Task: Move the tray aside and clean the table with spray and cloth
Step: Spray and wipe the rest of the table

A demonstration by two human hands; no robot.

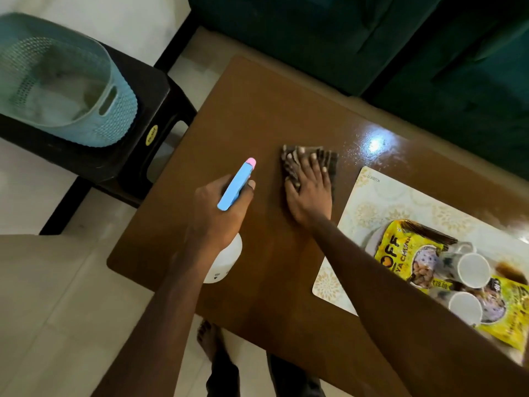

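My left hand [213, 213] grips a spray bottle [236, 186] with a blue trigger head, a pink nozzle tip and a white body, held above the left part of the brown table [257, 116]. My right hand [307, 190] lies flat, fingers spread, pressing a dark brown cloth [329, 160] onto the middle of the table. A patterned cream tray [380, 193] sits at the right of the table, just right of my right forearm. Wet speckles glisten on the tabletop beyond the cloth.
The tray carries yellow snack packets [406, 247] and two white mugs [472, 270]. A light blue perforated basket [57, 81] stands on a black stool [128, 164] left of the table. A dark green sofa [372, 38] runs along the far side. My foot [209, 339] is on the tiled floor.
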